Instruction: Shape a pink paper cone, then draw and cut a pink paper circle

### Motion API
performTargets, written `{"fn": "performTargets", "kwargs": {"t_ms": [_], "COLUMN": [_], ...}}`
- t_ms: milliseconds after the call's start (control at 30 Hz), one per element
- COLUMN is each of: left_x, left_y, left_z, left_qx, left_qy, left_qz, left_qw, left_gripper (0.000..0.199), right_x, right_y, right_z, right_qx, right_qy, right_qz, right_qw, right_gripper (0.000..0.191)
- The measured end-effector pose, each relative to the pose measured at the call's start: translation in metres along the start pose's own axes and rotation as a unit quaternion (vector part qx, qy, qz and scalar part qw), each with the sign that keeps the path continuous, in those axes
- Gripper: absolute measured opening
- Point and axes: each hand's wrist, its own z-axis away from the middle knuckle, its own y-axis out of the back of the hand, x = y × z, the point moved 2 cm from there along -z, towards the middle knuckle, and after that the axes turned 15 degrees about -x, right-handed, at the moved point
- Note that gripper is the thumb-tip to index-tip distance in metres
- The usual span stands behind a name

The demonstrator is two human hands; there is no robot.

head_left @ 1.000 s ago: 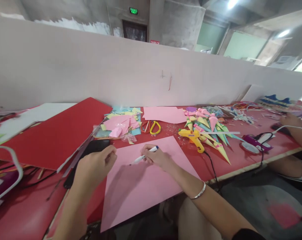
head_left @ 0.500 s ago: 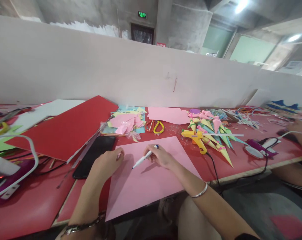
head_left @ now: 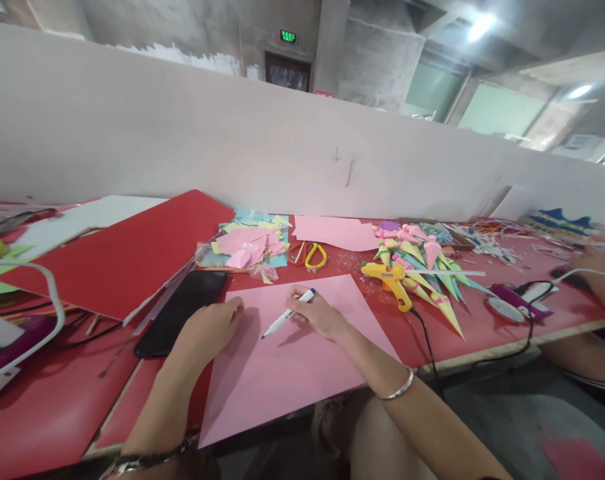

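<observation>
A white marker pen (head_left: 281, 324) with a dark blue end is gripped in my right hand (head_left: 315, 312), its dark tip pointing down and left, just over a sheet of pink paper (head_left: 302, 373). I cannot tell whether the tip touches the sheet, which bears no visible marks. My left hand (head_left: 215, 327) rests by the sheet's upper left edge, fingers curled and partly hidden, with nothing seen in them. Beside it, partly under the forearm, lies a black phone (head_left: 182, 313).
A yellow glue gun (head_left: 393, 280) and several paper cones (head_left: 432, 267) lie to the right. Yellow-handled scissors (head_left: 316, 256) and paper scraps (head_left: 249, 243) sit beyond the sheet. Red card (head_left: 127, 260) leans at left near a white cable (head_left: 52, 287). Another person's arm (head_left: 599, 273) shows at far right.
My right hand has turned the pen slightly, showing more of its blue end. The left hand has barely moved. The view has shifted a little.
</observation>
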Motion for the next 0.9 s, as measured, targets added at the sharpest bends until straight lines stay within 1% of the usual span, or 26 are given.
{"fn": "performTargets", "kwargs": {"t_ms": [100, 133, 200, 333, 433, 533, 700, 900], "left_x": [0.001, 0.001, 0.0, -0.003, -0.003, -0.002, -0.002, 0.001], "left_y": [-0.004, -0.005, -0.006, -0.004, -0.002, -0.001, -0.004, -0.005], "left_z": [-0.004, -0.005, -0.005, -0.005, -0.005, -0.003, -0.004, 0.0], "left_qx": [-0.007, -0.008, -0.011, -0.021, -0.022, -0.025, -0.032, -0.038], "left_qy": [0.003, 0.002, -0.002, -0.017, -0.024, -0.018, -0.024, -0.013], "left_qz": [-0.06, -0.062, -0.056, -0.036, -0.02, -0.025, -0.025, -0.017], "left_qw": [0.998, 0.998, 0.998, 0.999, 0.999, 0.999, 0.999, 0.999], "left_gripper": [0.029, 0.029, 0.027, 0.023, 0.022, 0.021, 0.022, 0.025], "right_x": [-0.001, -0.002, -0.003, -0.006, -0.009, -0.01, -0.007, -0.003], "right_y": [-0.002, -0.003, -0.003, -0.004, -0.006, -0.008, -0.011, -0.013], "right_z": [0.0, 0.0, 0.001, 0.004, 0.005, 0.005, 0.005, 0.006], "right_qx": [-0.019, -0.029, -0.038, -0.035, -0.042, -0.048, -0.042, -0.052], "right_qy": [0.002, 0.002, -0.004, -0.025, -0.028, -0.034, -0.062, -0.048], "right_qz": [0.01, 0.02, 0.046, 0.083, 0.095, 0.105, 0.166, 0.168], "right_qw": [1.0, 0.999, 0.998, 0.996, 0.994, 0.993, 0.983, 0.983], "right_gripper": [0.021, 0.021, 0.023, 0.032, 0.031, 0.032, 0.036, 0.034]}}
